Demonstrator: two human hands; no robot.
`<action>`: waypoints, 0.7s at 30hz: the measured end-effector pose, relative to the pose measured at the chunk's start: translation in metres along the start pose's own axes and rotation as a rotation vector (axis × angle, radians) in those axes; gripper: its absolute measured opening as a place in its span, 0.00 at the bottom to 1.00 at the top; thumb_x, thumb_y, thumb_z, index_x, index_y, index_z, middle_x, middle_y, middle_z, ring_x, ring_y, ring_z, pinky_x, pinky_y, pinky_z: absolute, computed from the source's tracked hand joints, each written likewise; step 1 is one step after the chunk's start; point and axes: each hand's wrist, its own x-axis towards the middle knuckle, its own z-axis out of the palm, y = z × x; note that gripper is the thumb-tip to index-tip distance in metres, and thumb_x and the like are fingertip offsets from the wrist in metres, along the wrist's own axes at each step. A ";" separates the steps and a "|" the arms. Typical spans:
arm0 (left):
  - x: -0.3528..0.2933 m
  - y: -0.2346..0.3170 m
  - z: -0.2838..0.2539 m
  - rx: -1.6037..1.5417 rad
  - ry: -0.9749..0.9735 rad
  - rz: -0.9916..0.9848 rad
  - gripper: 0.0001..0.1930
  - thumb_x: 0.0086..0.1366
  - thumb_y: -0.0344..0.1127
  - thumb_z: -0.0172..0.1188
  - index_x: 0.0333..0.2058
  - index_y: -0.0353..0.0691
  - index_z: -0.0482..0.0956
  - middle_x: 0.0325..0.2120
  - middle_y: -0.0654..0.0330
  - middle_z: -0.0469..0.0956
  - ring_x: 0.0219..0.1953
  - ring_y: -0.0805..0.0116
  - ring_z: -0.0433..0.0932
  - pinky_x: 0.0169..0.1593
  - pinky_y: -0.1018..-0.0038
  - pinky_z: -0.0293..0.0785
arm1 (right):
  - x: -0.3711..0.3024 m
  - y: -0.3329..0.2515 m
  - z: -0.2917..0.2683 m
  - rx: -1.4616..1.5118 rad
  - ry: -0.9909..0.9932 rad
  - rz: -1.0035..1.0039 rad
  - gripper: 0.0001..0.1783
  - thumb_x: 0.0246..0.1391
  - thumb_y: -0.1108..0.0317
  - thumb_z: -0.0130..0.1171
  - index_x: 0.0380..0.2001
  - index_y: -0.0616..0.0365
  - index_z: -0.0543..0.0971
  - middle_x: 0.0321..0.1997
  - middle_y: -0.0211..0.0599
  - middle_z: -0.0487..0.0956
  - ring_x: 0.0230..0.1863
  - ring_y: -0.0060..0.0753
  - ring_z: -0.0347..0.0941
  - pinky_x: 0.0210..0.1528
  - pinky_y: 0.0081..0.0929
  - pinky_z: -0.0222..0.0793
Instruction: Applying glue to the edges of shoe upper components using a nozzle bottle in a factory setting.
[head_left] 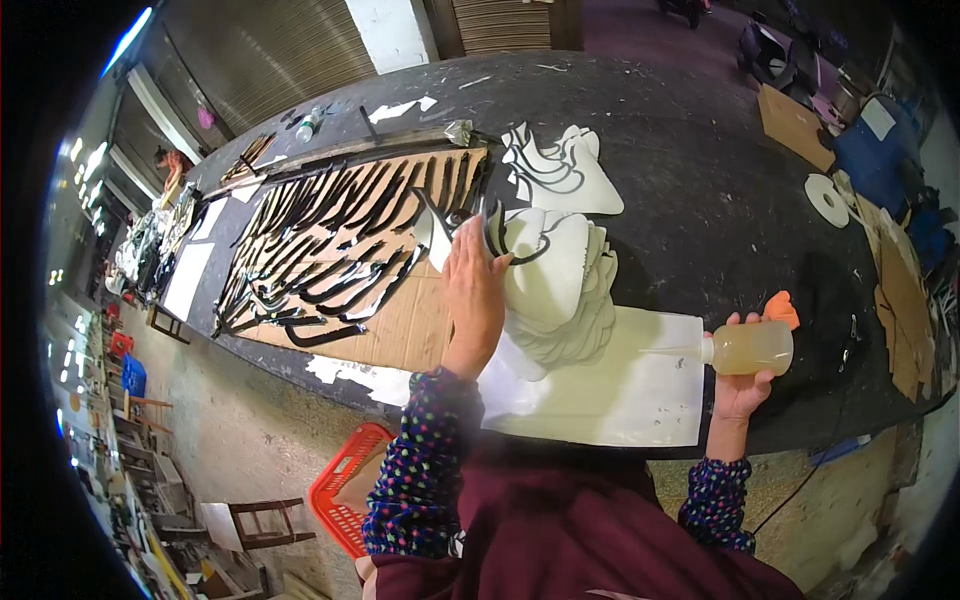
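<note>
My left hand (475, 290) is at the left side of a stack of white shaped pieces (545, 280), its thumb apart from its fingers. Between them it grips a white piece with a black edge (433, 233), partly hidden behind the hand. Dark curved strips show just right of the fingers. My right hand (740, 395) is wrapped round a clear squeeze bottle (755, 348) of yellowish liquid. The bottle lies tilted on its side, its thin nozzle pointing left over a white sheet (600, 400). Many black curved strips (340, 215) lie in rows on cardboard (400, 325) to the left.
More white pieces with dark trim (570, 170) lie beyond the stack on the dark table (690, 150). An orange scrap (781, 310) is beside the bottle. A white roll (827, 200) and cardboard (795, 128) lie far right. A red basket (340, 490) stands below the table's near edge.
</note>
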 end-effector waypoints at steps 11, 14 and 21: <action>-0.006 0.006 -0.002 0.049 0.049 -0.079 0.31 0.49 0.31 0.62 0.53 0.43 0.62 0.42 0.53 0.69 0.47 0.55 0.66 0.50 0.68 0.59 | -0.020 0.005 0.016 0.057 0.005 0.027 0.44 0.38 0.61 0.67 0.58 0.51 0.56 0.60 0.34 0.60 0.63 0.43 0.51 0.58 0.62 0.50; -0.001 0.015 -0.012 -0.181 0.069 -0.130 0.33 0.45 0.24 0.62 0.52 0.45 0.63 0.38 0.55 0.69 0.45 0.58 0.67 0.47 0.70 0.62 | -0.025 0.008 0.016 0.086 0.040 0.041 0.44 0.38 0.61 0.67 0.58 0.52 0.56 0.59 0.34 0.60 0.62 0.42 0.52 0.57 0.61 0.51; -0.018 0.038 -0.053 -0.979 -0.531 -0.467 0.24 0.43 0.24 0.65 0.41 0.40 0.71 0.26 0.70 0.64 0.28 0.80 0.64 0.32 0.84 0.62 | -0.026 0.003 0.024 0.158 0.032 0.056 0.44 0.39 0.62 0.67 0.58 0.52 0.55 0.59 0.33 0.58 0.62 0.41 0.51 0.57 0.61 0.50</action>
